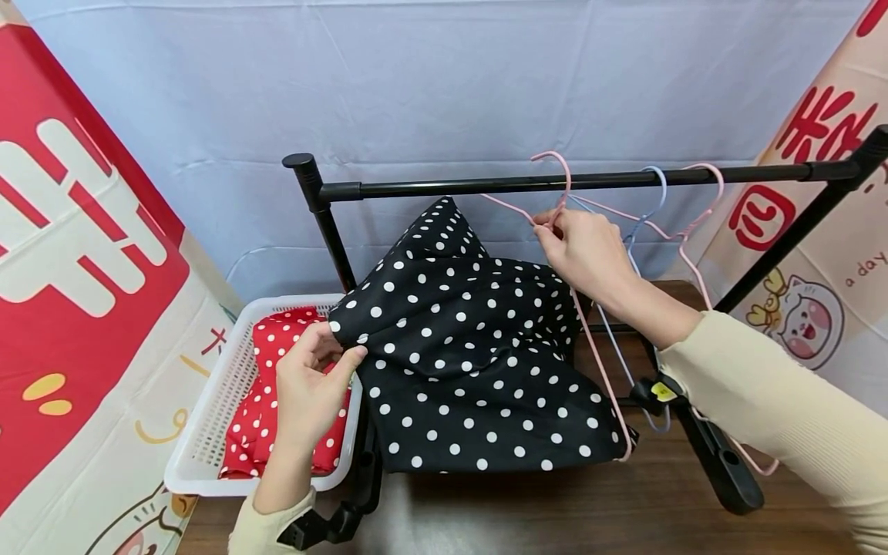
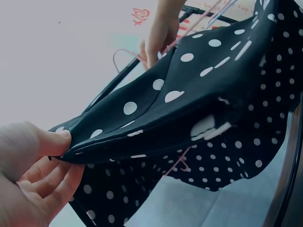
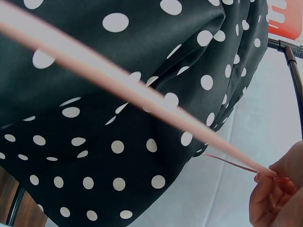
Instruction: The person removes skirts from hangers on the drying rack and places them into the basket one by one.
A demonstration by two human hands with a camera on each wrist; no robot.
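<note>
A black cloth with white polka dots (image 1: 479, 362) spreads below the rack bar. My left hand (image 1: 308, 385) pinches its left edge between thumb and fingers; in the left wrist view the cloth (image 2: 137, 113) is stretched out from that pinch. With its fingertips my right hand (image 1: 590, 250) grips a pink hanger (image 1: 600, 362) just below the hook. That hanger's near side runs down the cloth's right part, while its other side passes behind the bar. In the right wrist view the pink hanger (image 3: 142, 97) crosses in front of the cloth, and the right hand (image 3: 279, 194) holds its neck.
A black rack bar (image 1: 444, 187) carries a blue hanger (image 1: 655, 200) and another pink hanger (image 1: 714, 193) on the right. A white basket (image 1: 201, 432) at the left holds red polka-dot cloth (image 1: 277, 401). Beneath lies a brown wooden table (image 1: 555, 516).
</note>
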